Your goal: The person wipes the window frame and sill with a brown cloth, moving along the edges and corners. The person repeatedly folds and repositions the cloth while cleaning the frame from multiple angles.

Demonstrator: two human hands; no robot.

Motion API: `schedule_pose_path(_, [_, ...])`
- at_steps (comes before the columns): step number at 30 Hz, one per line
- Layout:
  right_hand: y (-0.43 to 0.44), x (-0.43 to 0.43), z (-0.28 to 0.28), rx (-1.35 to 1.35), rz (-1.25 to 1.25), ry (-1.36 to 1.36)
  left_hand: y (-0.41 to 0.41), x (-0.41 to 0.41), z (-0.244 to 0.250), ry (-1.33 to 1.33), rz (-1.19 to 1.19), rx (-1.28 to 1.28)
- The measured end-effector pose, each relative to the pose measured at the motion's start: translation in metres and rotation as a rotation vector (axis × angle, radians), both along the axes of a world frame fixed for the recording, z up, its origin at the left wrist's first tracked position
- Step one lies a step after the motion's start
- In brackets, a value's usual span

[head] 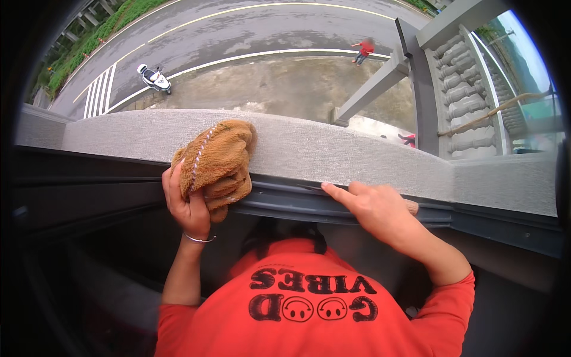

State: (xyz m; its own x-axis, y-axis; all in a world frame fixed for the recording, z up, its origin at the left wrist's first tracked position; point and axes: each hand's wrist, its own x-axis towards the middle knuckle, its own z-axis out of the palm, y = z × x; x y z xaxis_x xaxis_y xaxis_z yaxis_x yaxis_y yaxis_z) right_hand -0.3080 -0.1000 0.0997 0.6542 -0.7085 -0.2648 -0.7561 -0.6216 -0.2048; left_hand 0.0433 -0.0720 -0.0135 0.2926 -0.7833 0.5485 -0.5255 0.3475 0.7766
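Note:
A bunched brown terry cloth (218, 160) with a pale stitched edge is gripped in my left hand (189, 201), over the outer edge of a dark metal window track (285, 198). My right hand (374, 207) is closed around a tool with a wooden handle (411, 206); the handle's end shows behind the palm. The index finger points left along the tool's thin dark blade, whose tip lies at the track near the stone ledge. The exact kind of tool cannot be told, as my hand covers most of it.
Beyond the track runs a rough grey stone ledge (294, 143), with a drop to the ground outside. Below are a white scooter (154, 79), a road (250, 31) and a person in red (365, 50). A balustrade (466, 93) stands at the right.

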Motion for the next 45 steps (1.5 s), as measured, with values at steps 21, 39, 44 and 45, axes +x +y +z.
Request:
schedule_pose_path(21, [-0.018,0.043,-0.03,-0.108,0.04,-0.28,0.045,-0.005,-0.028,0.814,-0.062,-0.075])
schedule_pose_path(39, [-0.086,0.125,-0.042,-0.157,0.662,-0.07,0.152,-0.035,0.03,0.779,0.03,-0.313])
schedule_pose_path(44, [-0.075,0.133,-0.048,-0.159,0.607,-0.111,0.147,-0.041,0.005,0.822,0.034,-0.355])
schedule_pose_path(45, [-0.074,0.135,-0.051,-0.16,0.598,-0.151,0.148,-0.041,0.0,0.817,0.241,-0.313])
